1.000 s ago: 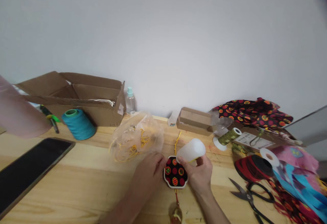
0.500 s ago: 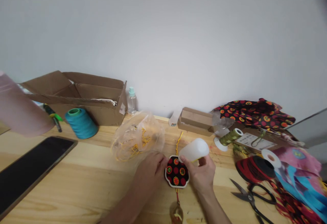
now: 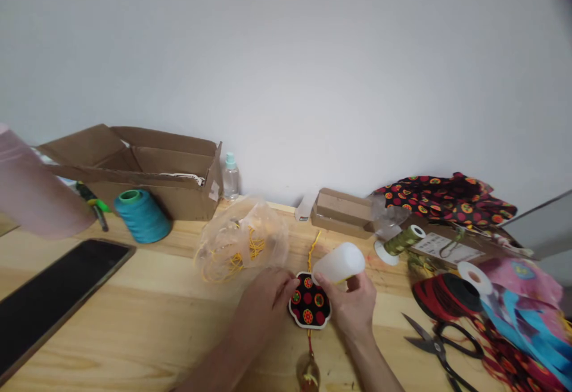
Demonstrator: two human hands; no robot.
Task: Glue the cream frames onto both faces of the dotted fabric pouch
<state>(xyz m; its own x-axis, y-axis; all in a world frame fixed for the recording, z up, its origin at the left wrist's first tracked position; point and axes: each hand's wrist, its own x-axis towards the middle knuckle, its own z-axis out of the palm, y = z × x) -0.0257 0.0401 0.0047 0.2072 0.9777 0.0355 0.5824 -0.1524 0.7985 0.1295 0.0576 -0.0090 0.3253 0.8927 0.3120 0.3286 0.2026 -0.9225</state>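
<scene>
A black fabric piece [image 3: 308, 305] with red and green flower prints and a white scalloped border lies on the wooden table. Yellow cord [image 3: 313, 250] runs out of its top, and a red and yellow cord with a gold-coloured ornament [image 3: 310, 372] hangs from its bottom. My right hand [image 3: 356, 304] holds a white bottle [image 3: 342, 263], tilted over the upper right edge of the piece; its tip is hidden. My left hand [image 3: 269, 296] has its fingers drawn together at the piece's upper left edge; whether they pinch anything is hidden.
Behind my left hand lies a plastic bag [image 3: 243, 240] of yellow cord. Black scissors [image 3: 435, 344], a dark red spool [image 3: 444, 295] and ribbons [image 3: 527, 332] lie right. A phone [image 3: 58, 296], teal thread cone [image 3: 143, 216] and open cardboard box [image 3: 147, 192] stand left.
My left thumb and fingertips have shifted slightly up and right onto the edge of the black piece. The bottle in my right hand has barely moved.
</scene>
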